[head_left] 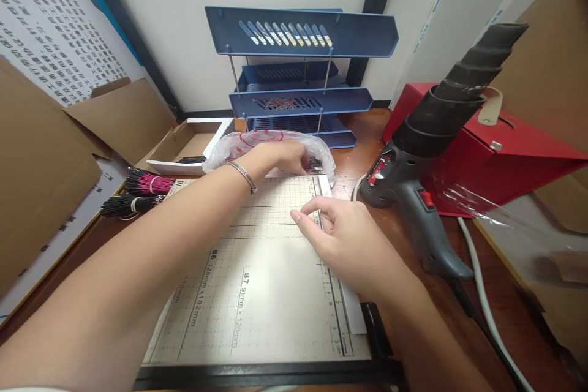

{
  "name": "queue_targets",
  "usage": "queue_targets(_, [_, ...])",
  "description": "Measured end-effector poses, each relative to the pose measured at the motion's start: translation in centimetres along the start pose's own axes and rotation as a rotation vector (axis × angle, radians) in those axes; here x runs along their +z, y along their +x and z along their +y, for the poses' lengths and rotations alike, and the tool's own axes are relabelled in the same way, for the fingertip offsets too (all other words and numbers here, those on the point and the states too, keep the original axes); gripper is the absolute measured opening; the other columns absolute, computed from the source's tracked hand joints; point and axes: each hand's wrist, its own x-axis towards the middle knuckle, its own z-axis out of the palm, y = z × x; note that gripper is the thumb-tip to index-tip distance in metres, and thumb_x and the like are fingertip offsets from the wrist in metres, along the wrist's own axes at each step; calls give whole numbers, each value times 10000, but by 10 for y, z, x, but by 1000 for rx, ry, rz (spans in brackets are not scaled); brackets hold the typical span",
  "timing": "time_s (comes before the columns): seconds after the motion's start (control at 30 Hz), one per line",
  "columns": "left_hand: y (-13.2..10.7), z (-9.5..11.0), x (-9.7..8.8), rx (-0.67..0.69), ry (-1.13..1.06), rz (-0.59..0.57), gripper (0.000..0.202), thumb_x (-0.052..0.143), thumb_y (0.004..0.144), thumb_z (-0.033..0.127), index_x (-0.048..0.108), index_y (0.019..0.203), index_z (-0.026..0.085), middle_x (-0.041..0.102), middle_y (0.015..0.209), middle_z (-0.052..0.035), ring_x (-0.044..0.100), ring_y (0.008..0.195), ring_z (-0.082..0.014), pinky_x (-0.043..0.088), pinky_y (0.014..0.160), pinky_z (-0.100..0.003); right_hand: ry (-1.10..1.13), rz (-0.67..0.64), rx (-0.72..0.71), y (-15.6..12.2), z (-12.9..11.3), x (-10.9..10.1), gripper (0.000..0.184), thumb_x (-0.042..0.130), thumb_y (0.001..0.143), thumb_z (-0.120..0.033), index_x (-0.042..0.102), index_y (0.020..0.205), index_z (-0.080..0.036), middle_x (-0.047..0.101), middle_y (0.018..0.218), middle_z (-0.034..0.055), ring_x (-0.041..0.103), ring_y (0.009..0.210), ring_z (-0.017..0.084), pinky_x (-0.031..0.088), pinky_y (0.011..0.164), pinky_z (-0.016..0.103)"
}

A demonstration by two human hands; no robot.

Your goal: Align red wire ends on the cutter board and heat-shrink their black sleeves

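Along the far left, a brown cardboard box [41,165] is standing with its flaps spread, and just right of it a pink-and-black bundle of thin leads [149,183] and a black bundle [128,206], tied with a pale band, are lying close together on the brown tabletop. Beyond them an open white-edged carton [225,133] is holding a few dark slender pieces [192,160]. Next, the clear plastic bag with red print [257,139] is lying just past the far edge of the gridded paper trimmer [271,294], and the left hand [291,156], a silver bracelet [243,175] circling its wrist, is reaching into the bag's mouth, its fingertips dipping toward small dark pieces [315,165]; whether they are gripping any cannot be told. Behind the bag a blue tiered file tray [301,33] is standing. Over the trimmer's ruled right side the right hand [337,226] is hovering, thumb and forefinger curling nearly together; whether they are pinching something cannot be told. Farther right, a dark grey heat gun [413,153] is pointing its stepped nozzle upward before a red box [519,153].
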Motion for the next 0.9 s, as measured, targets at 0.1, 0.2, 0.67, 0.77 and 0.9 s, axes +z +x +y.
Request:
queue_targets(0.1, [-2, 0, 2, 35, 20, 24, 376, 610, 854, 559, 764, 913, 221, 750, 851, -40, 594, 713, -178, 378, 675, -307, -7, -2, -9, 0, -1, 0, 284, 553, 928, -482, 736, 845, -282, 485, 502, -38, 423, 560, 135, 270, 555, 272])
queue_targets(0.2, [-3, -1, 1, 52, 15, 9, 407, 584, 872, 581, 756, 940, 219, 758, 888, -38, 604, 724, -173, 385, 661, -295, -4, -3, -5, -1, -1, -1, 284, 554, 929, -481, 735, 840, -282, 490, 499, -42, 425, 549, 132, 272, 550, 272])
queue_targets(0.67, [-4, 8, -4, 29, 78, -1, 264, 631, 879, 431, 753, 968, 215, 746, 881, -42, 599, 714, -178, 418, 711, -291, 11, -6, -13, -2, -1, -2, 292, 541, 937, -479, 723, 846, -270, 469, 504, -40, 387, 545, 130, 248, 550, 274])
queue_targets(0.77, [-7, 8, -5, 26, 67, -16, 248, 629, 893, 388, 754, 1000, 202, 750, 900, -43, 588, 713, -170, 416, 730, -291, 4, -15, -10, -2, -1, -3, 296, 537, 938, -488, 718, 844, -273, 475, 504, -43, 389, 544, 130, 248, 548, 273])
queue_targets(0.9, [-3, 5, -2, 8, 60, 6, 196, 660, 850, 352, 760, 970, 233, 760, 903, -28, 607, 714, -176, 401, 668, -286, 4, -20, -3, -3, -2, -3, 288, 543, 939, -483, 722, 852, -275, 470, 499, -45, 393, 543, 131, 250, 548, 272])
